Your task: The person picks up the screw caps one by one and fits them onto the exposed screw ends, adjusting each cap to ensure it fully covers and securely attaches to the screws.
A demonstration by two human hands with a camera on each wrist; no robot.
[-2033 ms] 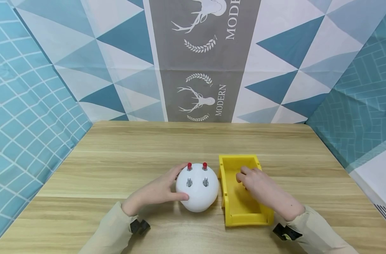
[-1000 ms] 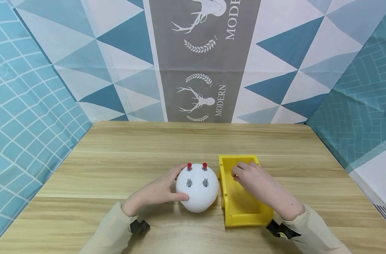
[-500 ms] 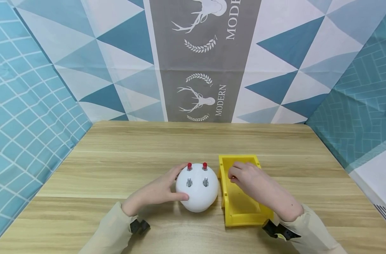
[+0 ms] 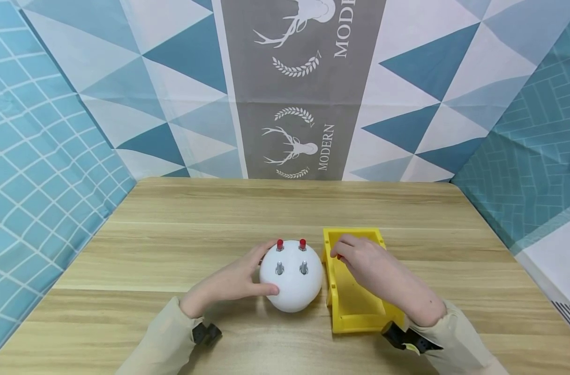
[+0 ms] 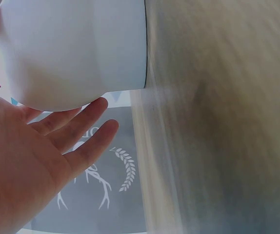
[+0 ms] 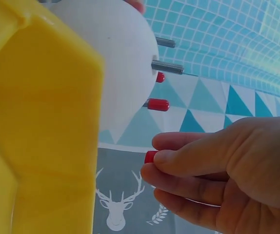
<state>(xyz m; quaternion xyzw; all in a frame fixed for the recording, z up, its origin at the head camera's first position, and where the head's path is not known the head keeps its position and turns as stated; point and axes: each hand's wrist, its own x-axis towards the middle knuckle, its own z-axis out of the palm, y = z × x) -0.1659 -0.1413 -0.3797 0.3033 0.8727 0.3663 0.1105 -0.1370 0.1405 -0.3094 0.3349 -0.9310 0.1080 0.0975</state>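
Observation:
A white dome-shaped body [image 4: 292, 294] stands on the table with metal posts on top. Two far posts carry red caps [image 4: 302, 244]; two near ones [image 4: 279, 269] are bare metal, and they look ribbed in the right wrist view. Around the dome's left side my left hand [image 4: 233, 278] holds it, thumb in front and fingers behind. Thumb and fingers of my right hand [image 4: 369, 260] pinch a small red cap [image 6: 150, 156]. That hand is over the yellow bin [image 4: 357, 323], near its left wall, a little right of the dome.
The yellow bin sits close beside the dome on the right; my hand and forearm hide part of its inside. A wooden table [image 4: 196, 208] lies beneath everything. Patterned cloth [image 4: 285, 104] hangs behind the table and along both sides.
My right hand has moved left across the bin toward the dome, and the red cap now shows at its fingertips. The left hand and the dome have stayed in place.

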